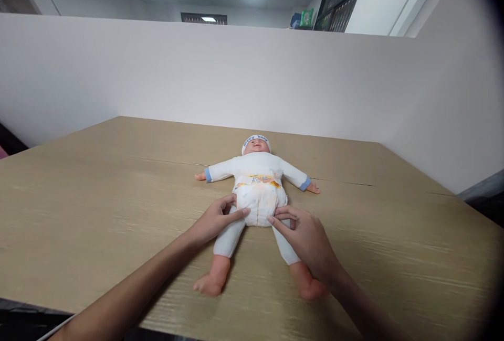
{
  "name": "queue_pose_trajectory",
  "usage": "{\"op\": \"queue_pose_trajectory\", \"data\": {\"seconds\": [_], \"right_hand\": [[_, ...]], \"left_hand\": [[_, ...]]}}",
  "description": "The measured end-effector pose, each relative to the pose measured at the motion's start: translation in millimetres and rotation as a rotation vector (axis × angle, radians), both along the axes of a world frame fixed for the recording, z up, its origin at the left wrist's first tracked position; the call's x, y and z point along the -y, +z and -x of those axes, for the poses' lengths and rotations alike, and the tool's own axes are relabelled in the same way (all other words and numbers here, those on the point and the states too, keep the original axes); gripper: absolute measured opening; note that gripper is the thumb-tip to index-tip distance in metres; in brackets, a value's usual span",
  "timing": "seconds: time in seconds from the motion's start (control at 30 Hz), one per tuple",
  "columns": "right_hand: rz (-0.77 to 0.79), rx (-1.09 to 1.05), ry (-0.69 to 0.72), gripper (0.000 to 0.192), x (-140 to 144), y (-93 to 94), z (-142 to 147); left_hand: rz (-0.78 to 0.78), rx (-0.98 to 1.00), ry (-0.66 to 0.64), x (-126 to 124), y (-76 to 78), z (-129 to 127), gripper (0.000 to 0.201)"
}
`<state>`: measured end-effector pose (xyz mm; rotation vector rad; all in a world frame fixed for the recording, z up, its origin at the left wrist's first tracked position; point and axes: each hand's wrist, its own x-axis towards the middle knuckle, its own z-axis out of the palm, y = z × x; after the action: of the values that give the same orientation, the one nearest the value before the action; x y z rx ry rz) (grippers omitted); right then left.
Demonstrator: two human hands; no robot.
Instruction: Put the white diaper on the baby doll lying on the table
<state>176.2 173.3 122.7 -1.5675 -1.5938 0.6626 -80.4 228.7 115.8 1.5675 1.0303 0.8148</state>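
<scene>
A baby doll (258, 161) in a white suit with blue cuffs and a lettered white cap lies on its back, arms spread and feet toward me. Around its hips is a white diaper (258, 202) with an orange printed band at the waist. My left hand (220, 217) pinches the diaper's edge at the leg opening on the left, thumb on the front and fingers behind. On the opposite leg opening, my right hand (301, 231) pinches the other edge between thumb and fingers. The fingertips behind the edges are partly hidden.
The doll rests on a wide wooden table (118, 199). A pale wall (197, 73) rises behind the table's far edge, with a glass panel above it. A green package (306, 18) shows beyond the wall. The table's front edge runs along the lower left.
</scene>
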Motion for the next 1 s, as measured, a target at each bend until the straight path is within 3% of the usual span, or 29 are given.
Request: {"op": "queue_pose_trajectory", "data": {"seconds": [0.27,0.6,0.8,1.0], "right_hand": [[-0.122,0.123,0.067,0.014,5,-5.0,7],[-0.243,0.029,0.023,0.014,4,-15.1,11],[-0.125,-0.022,0.022,0.025,3,-17.0,12],[-0.154,0.008,0.049,0.023,1,-17.6,19]], "left_hand": [[-0.026,-0.026,0.000,0,1.6,1,0.055],[0.041,0.054,-0.004,-2,5.4,0,0.059],[0.034,0.059,0.008,-4,5.0,0,0.062],[0.004,0.049,0.002,-4,6.1,0,0.058]]}}
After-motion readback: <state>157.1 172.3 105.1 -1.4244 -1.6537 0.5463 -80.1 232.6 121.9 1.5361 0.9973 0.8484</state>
